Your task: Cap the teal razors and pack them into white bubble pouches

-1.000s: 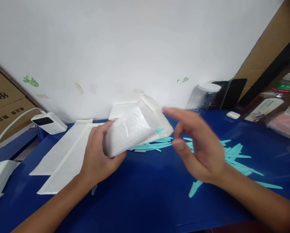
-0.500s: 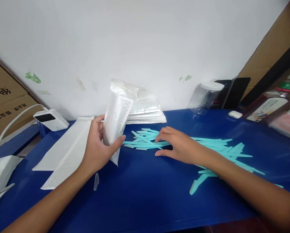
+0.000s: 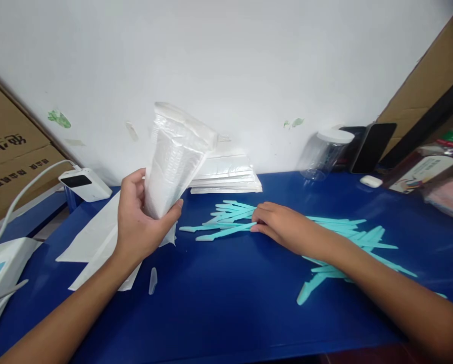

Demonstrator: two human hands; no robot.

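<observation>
A white bubble mailer [image 3: 175, 156] stands upright and slightly tilted in my left hand [image 3: 141, 220], thumb in front and fingers behind it. Its top end is opened out; what lies inside is hidden. My right hand [image 3: 281, 223] pinches the end of a teal eyebrow razor [image 3: 226, 233] at the edge of a loose pile. Other teal razors [image 3: 230, 212] lie beneath and beside it, and more razors [image 3: 362, 237] spread out behind my right forearm. A small clear blade cover [image 3: 153, 280] lies on the blue table [image 3: 218, 303] below my left hand.
A stack of flat mailers [image 3: 230, 177] rests against the wall, and more flat mailers [image 3: 93, 232] lie at left. A white power bank [image 3: 86, 184] with a cable stands further left. At back right are a clear jar [image 3: 324, 156], a phone [image 3: 373, 146] and a bottle [image 3: 419, 167].
My left hand has raised the mailer and moved it left, its mouth now wider. My right fingers have closed on a razor, and razors have shifted out from the pile.
</observation>
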